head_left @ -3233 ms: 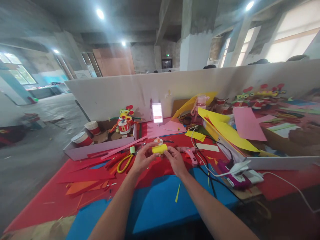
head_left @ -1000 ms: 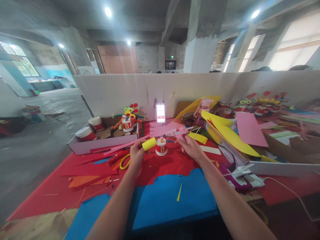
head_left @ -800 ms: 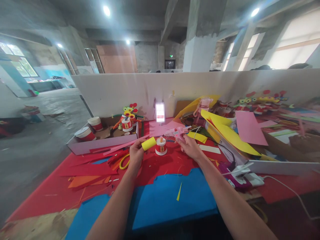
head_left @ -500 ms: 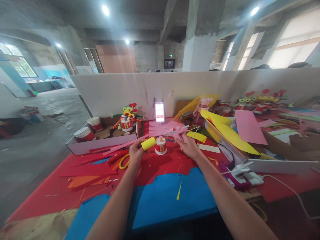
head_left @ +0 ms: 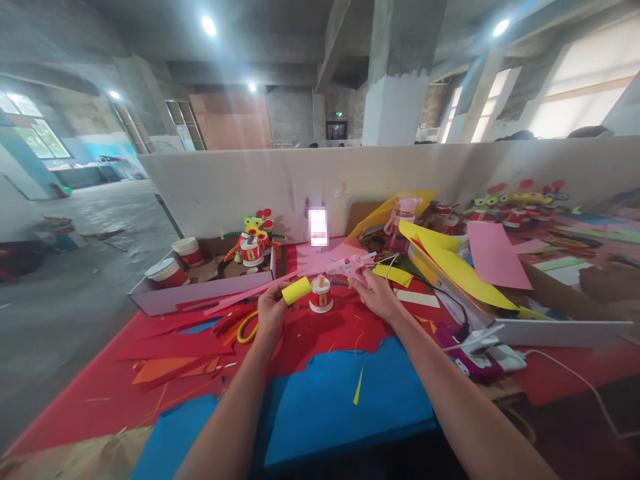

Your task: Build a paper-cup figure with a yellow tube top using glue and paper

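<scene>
Over the red paper my left hand pinches a yellow paper tube, held almost level and pointing right. My right hand is closed round a pink hot glue gun; its nozzle points left, toward the space above a red and white paper cup. That cup stands upside down between my hands, with a small orange piece on top and a dark coiled strip at its right side. Yellow scissor handles lie by my left wrist.
At the left, a shallow box holds paper cups and a finished-looking cup figure. Yellow sheets spill from a box at the right. A purple power strip with cords sits near my right forearm. Blue paper covers the front.
The view has shifted very slightly. My hands keep the tube and the glue gun in nearly the same places. At the far right edge, a blurred hand shows over the box.
</scene>
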